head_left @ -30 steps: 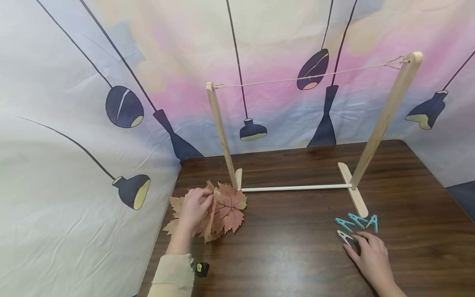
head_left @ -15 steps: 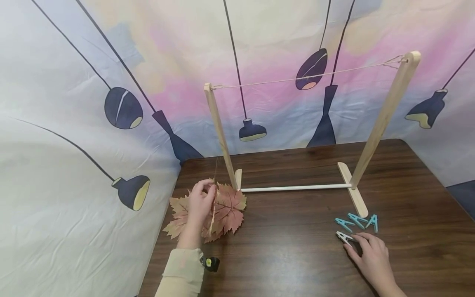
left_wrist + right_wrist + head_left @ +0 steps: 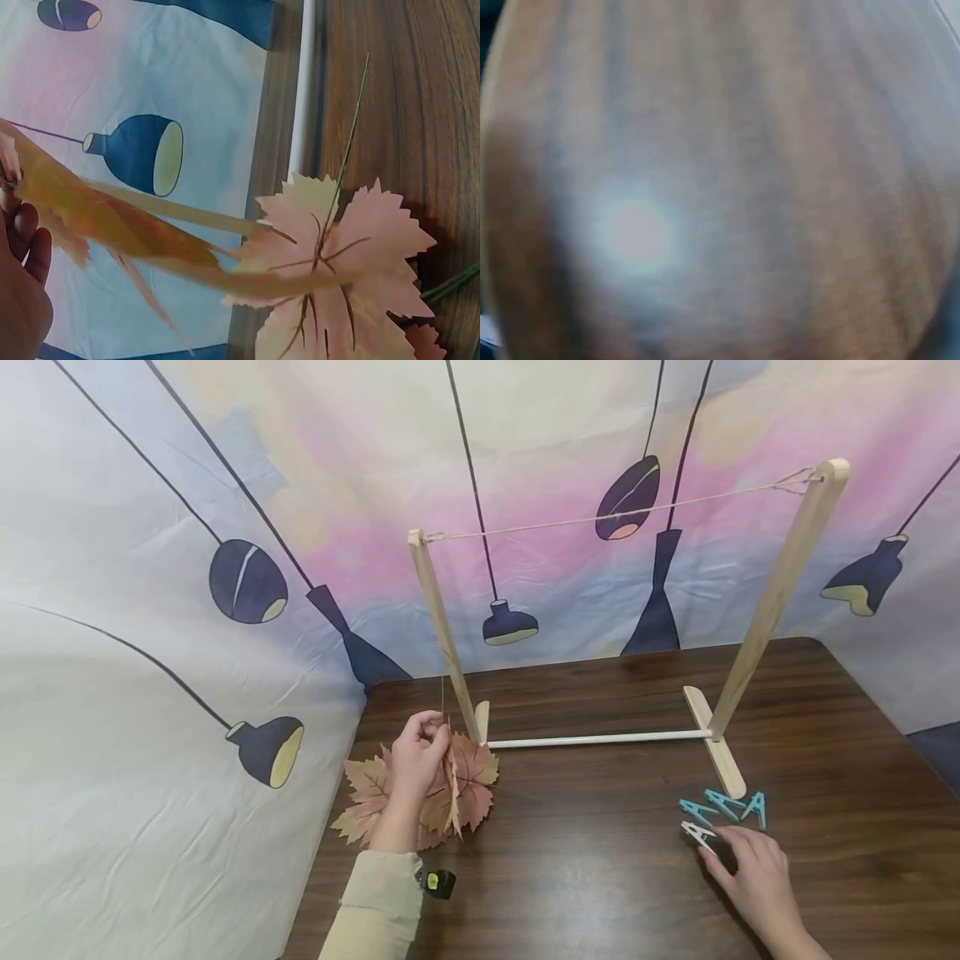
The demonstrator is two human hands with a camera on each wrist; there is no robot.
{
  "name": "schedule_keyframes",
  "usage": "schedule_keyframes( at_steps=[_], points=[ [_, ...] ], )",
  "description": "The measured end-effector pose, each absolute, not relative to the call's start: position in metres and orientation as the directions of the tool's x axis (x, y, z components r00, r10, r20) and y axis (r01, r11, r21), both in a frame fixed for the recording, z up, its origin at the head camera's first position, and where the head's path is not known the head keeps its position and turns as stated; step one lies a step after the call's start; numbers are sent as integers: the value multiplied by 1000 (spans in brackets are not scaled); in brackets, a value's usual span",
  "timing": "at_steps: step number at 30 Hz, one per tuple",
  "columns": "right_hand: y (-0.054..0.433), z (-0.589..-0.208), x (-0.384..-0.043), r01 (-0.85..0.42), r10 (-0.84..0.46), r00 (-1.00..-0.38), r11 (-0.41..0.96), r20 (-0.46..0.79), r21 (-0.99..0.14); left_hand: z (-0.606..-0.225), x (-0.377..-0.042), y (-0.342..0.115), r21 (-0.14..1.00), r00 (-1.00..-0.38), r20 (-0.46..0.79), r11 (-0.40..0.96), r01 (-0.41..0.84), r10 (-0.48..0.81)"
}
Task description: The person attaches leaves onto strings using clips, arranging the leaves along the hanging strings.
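Observation:
In the head view my left hand (image 3: 418, 756) pinches an artificial maple leaf (image 3: 452, 781) near its stem, holding it edge-on above a pile of pink and tan leaves (image 3: 367, 789). The left wrist view has the held leaf (image 3: 127, 225) blurred beside the fingertips (image 3: 26, 221), with another leaf (image 3: 330, 262) lying behind it. On the right side of the table, my right hand (image 3: 761, 877) pinches a white clothespin (image 3: 697, 834) between thumb and fingers. Several blue clothespins (image 3: 723, 803) lie just beyond it. Only blurred tabletop (image 3: 720, 187) shows in the right wrist view.
A wooden stand rises behind the hands, with a left post (image 3: 442, 627), a right post (image 3: 783, 585) and a white bottom rod (image 3: 600, 739). A thin string (image 3: 555, 525) runs between the post tops. A printed cloth (image 3: 360, 468) hangs behind the table.
My left hand has moved right and slightly upward, lifting the pinched leaf away from the pile. The right hand has stayed nearly in place, with the white clothespin shifting only slightly.

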State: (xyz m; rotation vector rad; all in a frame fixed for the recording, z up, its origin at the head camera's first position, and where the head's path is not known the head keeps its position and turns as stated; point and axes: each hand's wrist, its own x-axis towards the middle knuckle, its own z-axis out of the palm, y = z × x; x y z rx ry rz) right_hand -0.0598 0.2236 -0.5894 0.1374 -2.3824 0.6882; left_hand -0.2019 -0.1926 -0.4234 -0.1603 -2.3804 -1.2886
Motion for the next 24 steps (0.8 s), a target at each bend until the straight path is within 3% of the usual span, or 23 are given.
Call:
schedule_keyframes(
  at_steps=[6, 14, 24],
  points=[
    [222, -576, -66, -314, 10, -813, 834, 582, -453, -419, -202, -183, 787, -910, 404, 543, 293, -93],
    [216, -556, -80, -415, -15, -767, 775, 642, -477, -412, -200, -173, 845, -927, 372, 431, 317, -48],
    [200, -507, -99, -242, 142, -866, 718, 479, -652, -386, -194, -153, 882, -919, 391, 264, 390, 51]
  ],
)
